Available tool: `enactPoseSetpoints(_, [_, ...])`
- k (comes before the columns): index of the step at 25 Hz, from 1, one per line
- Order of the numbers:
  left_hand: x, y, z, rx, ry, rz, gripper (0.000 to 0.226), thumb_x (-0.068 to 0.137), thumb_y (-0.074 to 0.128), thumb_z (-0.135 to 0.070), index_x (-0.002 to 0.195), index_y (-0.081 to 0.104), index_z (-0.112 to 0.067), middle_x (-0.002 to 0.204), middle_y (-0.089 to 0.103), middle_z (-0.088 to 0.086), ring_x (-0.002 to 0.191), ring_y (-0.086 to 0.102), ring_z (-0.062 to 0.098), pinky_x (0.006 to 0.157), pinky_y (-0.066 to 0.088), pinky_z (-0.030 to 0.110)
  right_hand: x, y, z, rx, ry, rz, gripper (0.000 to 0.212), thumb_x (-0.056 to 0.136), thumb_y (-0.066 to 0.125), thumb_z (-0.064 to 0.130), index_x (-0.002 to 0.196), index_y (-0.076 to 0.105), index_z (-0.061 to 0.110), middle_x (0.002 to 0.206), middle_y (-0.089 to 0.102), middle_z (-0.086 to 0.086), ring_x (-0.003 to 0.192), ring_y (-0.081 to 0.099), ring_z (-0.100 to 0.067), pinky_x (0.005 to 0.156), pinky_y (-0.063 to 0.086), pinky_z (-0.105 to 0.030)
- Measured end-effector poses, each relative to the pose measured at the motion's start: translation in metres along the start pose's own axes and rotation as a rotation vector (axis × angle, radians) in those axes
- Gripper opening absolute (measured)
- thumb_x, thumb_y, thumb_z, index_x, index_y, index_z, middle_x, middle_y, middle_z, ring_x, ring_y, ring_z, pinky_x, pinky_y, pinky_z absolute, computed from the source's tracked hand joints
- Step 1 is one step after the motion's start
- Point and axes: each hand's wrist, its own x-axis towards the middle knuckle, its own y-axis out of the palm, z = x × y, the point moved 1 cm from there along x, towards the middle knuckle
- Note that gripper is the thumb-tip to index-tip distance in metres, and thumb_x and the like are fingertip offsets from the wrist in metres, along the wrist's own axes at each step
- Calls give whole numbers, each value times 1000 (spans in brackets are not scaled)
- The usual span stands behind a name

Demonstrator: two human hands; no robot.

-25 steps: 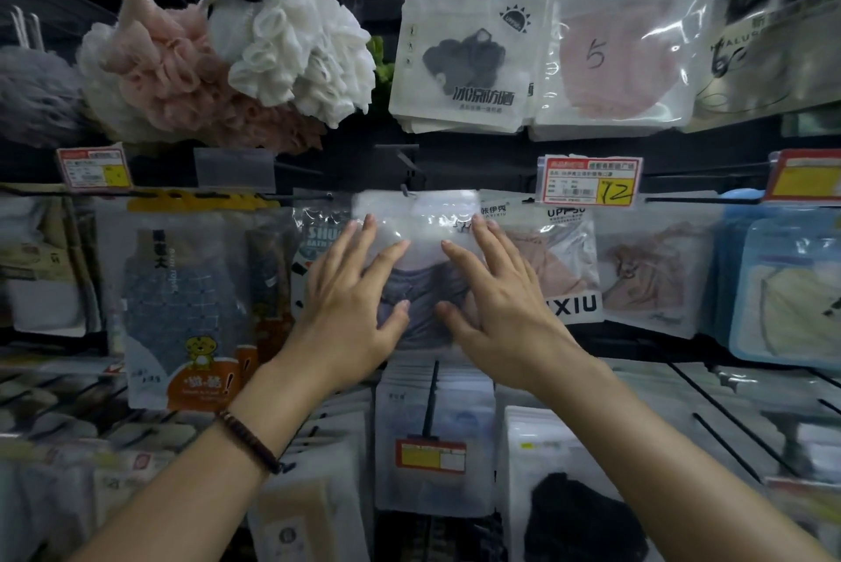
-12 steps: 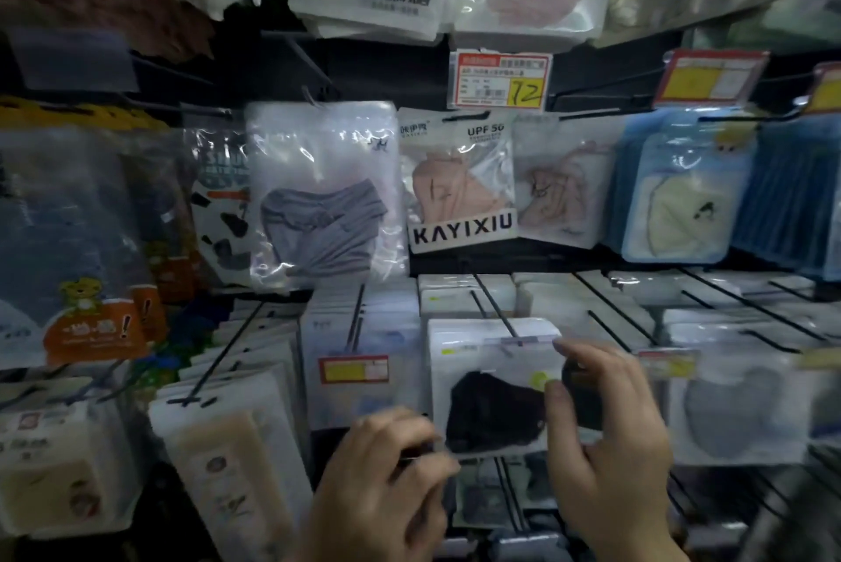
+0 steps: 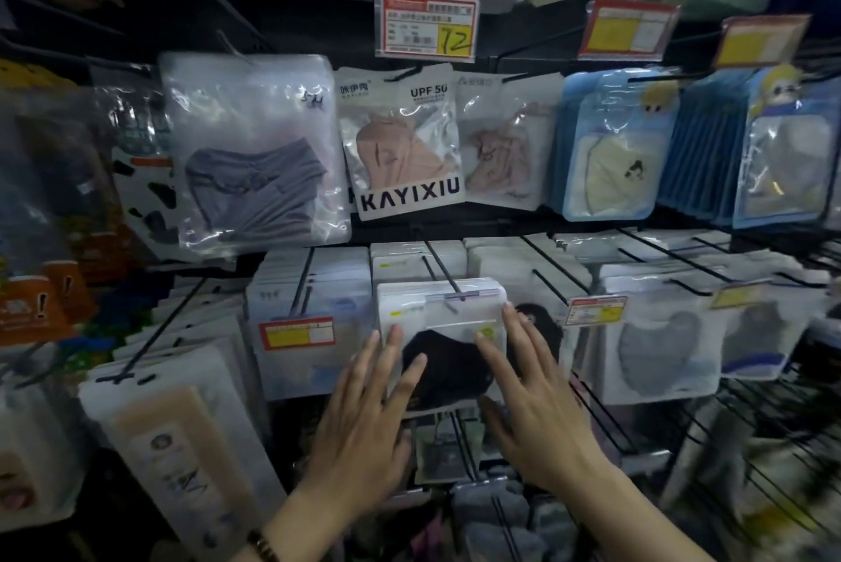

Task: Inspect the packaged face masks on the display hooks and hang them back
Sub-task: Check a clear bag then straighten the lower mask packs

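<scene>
Black mask packet (image 3: 448, 315) hanging at front of centre lower-row hook (image 3: 434, 261). Left hand (image 3: 364, 420), right hand (image 3: 541, 406) lying flat, fingers straight, pressing packet face, gripping nothing. Best pushing evenly, sliding packet squarely along hook.

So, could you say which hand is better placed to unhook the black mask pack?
Probably the right hand: its fingertips reach higher on the black mask pack, nearer the hook, than the left hand.
</scene>
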Motion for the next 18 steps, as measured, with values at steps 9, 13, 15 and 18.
enactPoseSetpoints(9, [33, 16, 6, 115, -148, 37, 103, 86, 75, -29, 170, 16, -25, 178, -15, 9, 165, -9, 33, 129, 17, 56, 41, 30, -27, 72, -100, 140, 81, 103, 58, 37, 170, 16, 18, 174, -32, -14, 164, -20, -34, 133, 17, -54])
enactPoseSetpoints(13, [60, 21, 9, 192, -256, 114, 103, 85, 73, -37, 170, 14, -28, 176, -22, 5, 163, 6, 38, 125, 26, 57, 68, 29, -33, 32, -71, 278, 81, 105, 51, 43, 170, 7, 22, 167, -46, -10, 161, -29, -34, 134, 5, -55])
enactPoseSetpoints(15, [73, 23, 10, 233, -312, 162, 100, 86, 71, -41, 168, 14, -32, 176, -23, 4, 155, 19, 38, 118, 33, 56, 77, 27, -34, 22, -59, 298, 83, 104, 52, 43, 170, 7, 22, 170, -40, -11, 164, -15, -38, 133, 12, -56])
enactPoseSetpoints(18, [85, 26, 9, 231, -344, 167, 96, 85, 71, -44, 166, 20, -35, 177, -19, 4, 151, 26, 37, 112, 36, 55, 85, 30, -37, 18, -60, 304, 82, 104, 51, 46, 169, 9, 20, 174, -32, -12, 161, 3, -40, 128, 21, -57])
